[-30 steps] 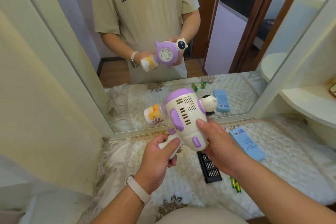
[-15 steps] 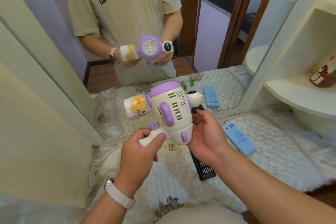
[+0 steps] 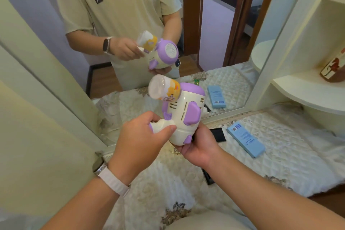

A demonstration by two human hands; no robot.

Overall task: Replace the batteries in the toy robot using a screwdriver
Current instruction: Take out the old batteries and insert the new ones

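Observation:
The toy robot [image 3: 183,113] is cream with purple parts and a yellow-labelled bottle at its top left. I hold it in the air in front of a mirror. My left hand [image 3: 141,136] grips its white handle at the lower left. My right hand [image 3: 200,144] cups its base from below and the right. A black screwdriver-bit case [image 3: 217,133] lies on the quilted cloth behind my right hand, mostly hidden. No batteries show on the cloth itself; green ones [image 3: 196,81] appear only in the mirror.
A blue flat box [image 3: 245,141] lies on the white quilted cloth [image 3: 289,147] to the right. The mirror [image 3: 130,24] stands close behind the toy. Cream shelves [image 3: 306,89] at the right carry a brown box [image 3: 334,70].
I have tilted the toy so its bottle end swings up and left, and my right hand has slid under the base. The view has shifted closer and to the right.

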